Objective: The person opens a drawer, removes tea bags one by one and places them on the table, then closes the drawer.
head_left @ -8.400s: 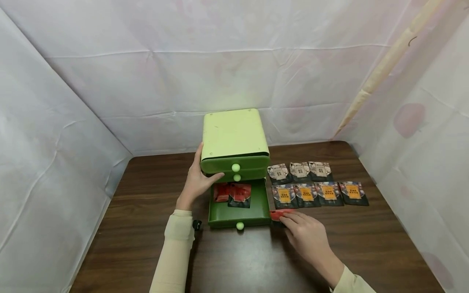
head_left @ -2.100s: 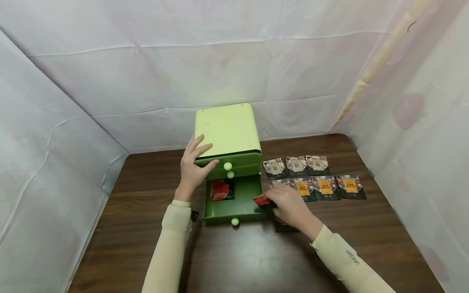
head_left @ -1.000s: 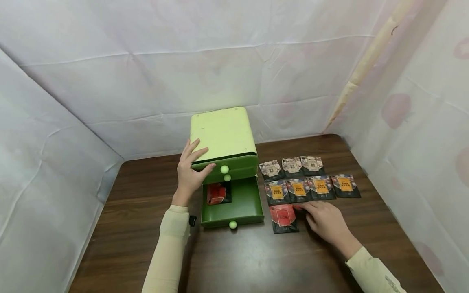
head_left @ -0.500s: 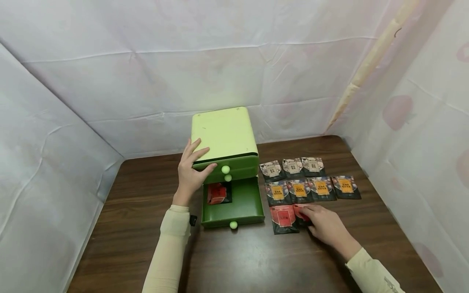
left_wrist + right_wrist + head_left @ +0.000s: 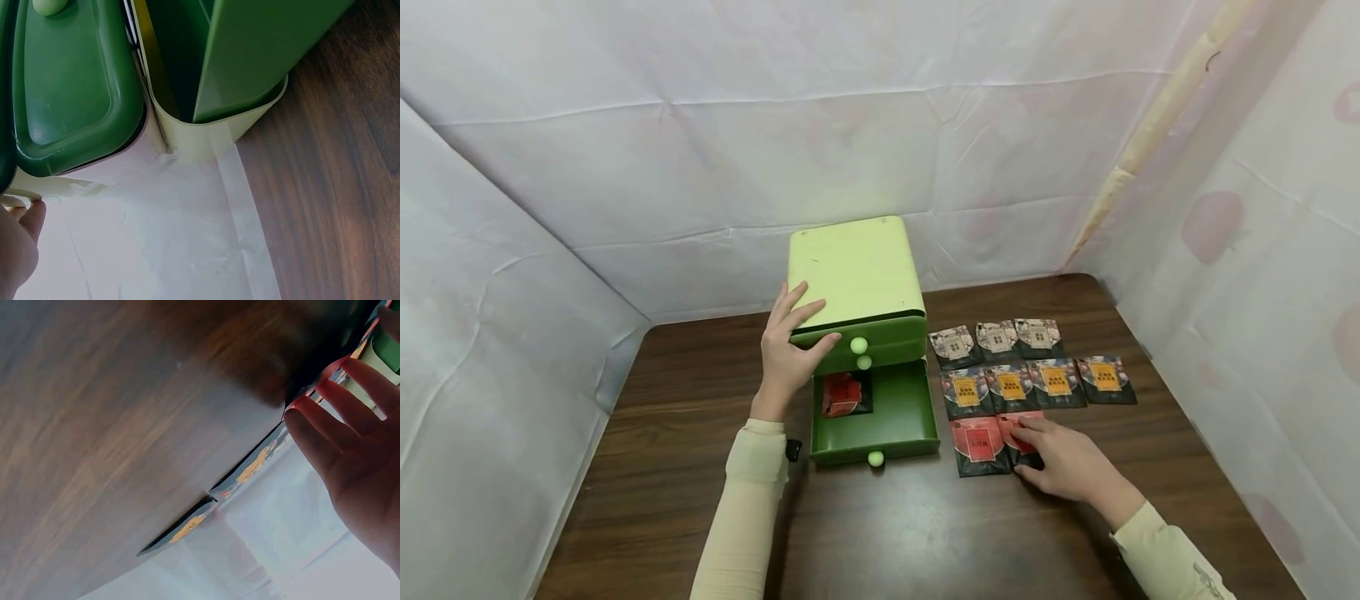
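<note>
A drawer cabinet (image 5: 853,271) with a pale green top stands on the table, its bottom drawer (image 5: 895,429) pulled out. My left hand (image 5: 786,354) rests at the cabinet's left front corner, straight fingers over the top edge and thumb on the front. A red and black packet (image 5: 841,395) lies at the left inside that drawer. On the table to the right, my right hand (image 5: 1063,458) touches a second red packet (image 5: 1011,432) with extended fingers, covering part of it. Another red packet (image 5: 979,443) lies flat just left of it.
Behind the red packets lie a row of orange-labelled packets (image 5: 1010,385) and a row of beige-labelled packets (image 5: 997,339). White sheeting (image 5: 737,167) surrounds the wooden table (image 5: 700,392) at the back and sides.
A red packet has gone from the drawer to the table, beside the other red one. My right hand's grip on it has loosened in the last half second. The left hand stays at the cabinet.
</note>
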`<state>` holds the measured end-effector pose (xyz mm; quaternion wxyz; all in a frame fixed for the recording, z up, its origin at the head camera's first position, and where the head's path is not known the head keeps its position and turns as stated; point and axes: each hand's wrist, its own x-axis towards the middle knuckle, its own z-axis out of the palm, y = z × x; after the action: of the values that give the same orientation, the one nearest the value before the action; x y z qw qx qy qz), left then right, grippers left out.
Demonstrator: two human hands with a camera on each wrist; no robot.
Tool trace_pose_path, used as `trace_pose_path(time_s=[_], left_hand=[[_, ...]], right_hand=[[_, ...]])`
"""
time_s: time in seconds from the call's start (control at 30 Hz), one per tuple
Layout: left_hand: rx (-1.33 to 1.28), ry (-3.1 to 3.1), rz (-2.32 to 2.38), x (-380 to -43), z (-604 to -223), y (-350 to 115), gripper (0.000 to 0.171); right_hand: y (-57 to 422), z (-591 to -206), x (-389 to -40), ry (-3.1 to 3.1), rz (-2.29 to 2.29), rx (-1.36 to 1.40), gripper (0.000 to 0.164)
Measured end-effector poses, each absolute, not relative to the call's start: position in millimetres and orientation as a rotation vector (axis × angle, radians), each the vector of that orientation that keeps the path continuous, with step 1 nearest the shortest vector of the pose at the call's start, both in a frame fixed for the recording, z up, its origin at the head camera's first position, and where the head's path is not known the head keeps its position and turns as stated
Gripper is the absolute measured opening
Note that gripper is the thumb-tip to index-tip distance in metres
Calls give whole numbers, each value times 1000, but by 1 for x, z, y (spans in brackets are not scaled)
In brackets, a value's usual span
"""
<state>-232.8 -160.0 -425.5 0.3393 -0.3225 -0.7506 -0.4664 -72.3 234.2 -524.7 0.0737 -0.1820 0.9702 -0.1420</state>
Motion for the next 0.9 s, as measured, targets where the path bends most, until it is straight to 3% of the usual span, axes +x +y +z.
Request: trace_pose_path(time_s=[0.43, 0.9], left_hand=[[-841, -1956, -1239, -234, -426, -160, 52], [-808, -2016, -1177, -253, -451, -171, 55]], right_hand=[[233, -530, -72, 2947, -456, -534, 57], [228, -524, -68, 2994, -429, -613, 48]])
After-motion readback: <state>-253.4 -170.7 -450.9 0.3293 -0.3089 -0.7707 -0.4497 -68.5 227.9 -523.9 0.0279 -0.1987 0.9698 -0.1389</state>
